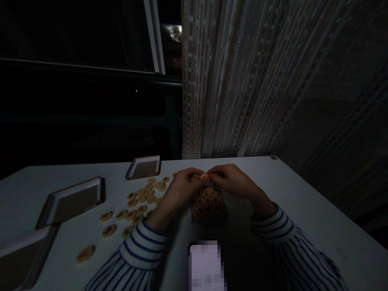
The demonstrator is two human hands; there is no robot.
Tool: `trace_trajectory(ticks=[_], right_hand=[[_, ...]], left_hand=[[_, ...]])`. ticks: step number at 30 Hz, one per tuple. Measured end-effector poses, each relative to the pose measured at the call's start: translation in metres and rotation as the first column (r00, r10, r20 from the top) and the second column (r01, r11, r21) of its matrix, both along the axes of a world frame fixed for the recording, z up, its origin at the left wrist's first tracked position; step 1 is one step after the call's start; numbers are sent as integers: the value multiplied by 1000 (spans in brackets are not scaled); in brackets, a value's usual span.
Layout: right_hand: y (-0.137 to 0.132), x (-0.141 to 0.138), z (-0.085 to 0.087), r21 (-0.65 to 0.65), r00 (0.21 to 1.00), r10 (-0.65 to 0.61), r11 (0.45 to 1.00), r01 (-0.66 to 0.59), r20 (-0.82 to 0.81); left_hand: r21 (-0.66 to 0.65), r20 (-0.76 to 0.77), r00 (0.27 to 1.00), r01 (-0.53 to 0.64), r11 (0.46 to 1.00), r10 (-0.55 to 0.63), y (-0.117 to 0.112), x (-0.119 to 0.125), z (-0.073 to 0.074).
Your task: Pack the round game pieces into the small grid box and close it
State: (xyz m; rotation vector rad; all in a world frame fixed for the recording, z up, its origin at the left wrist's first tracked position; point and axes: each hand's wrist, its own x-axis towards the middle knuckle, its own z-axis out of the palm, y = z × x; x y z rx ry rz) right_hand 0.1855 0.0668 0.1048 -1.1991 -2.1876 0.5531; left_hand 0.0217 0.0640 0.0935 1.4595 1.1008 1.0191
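Observation:
A round wooden xiangqi piece [204,177] with a red character is pinched between my two hands. My left hand [182,188] is closed with its thumb and fingers on the piece's left side. From the right, the fingertips of my right hand [235,180] are pressed together against the same piece. Just below the hands stands a small box [209,220] with rows of red-marked pieces in it; the hands hide its far edge. To the left of my left forearm, loose xiangqi pieces [141,209] lie scattered, some with red and some with black characters, others without a visible marking.
Along the left of the white table [303,226] lie a small shallow tray [129,171], a larger one [48,210] and another [45,250] cut by the frame edge. A lit phone [207,266] is at the near edge. A string curtain [230,81] hangs behind the table.

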Motion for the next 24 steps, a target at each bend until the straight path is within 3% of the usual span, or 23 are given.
trace_trajectory(ticks=[18,24], right_hand=[[-1,1,-1,-77,997,9,997,-15,-78],[-1,1,1,-9,1000,22,1000,-22,-7]], left_hand=[[-25,-35,998,-51,998,50,-2,1,1],[-17,-61,998,-33,999,32,-1,0,-1]])
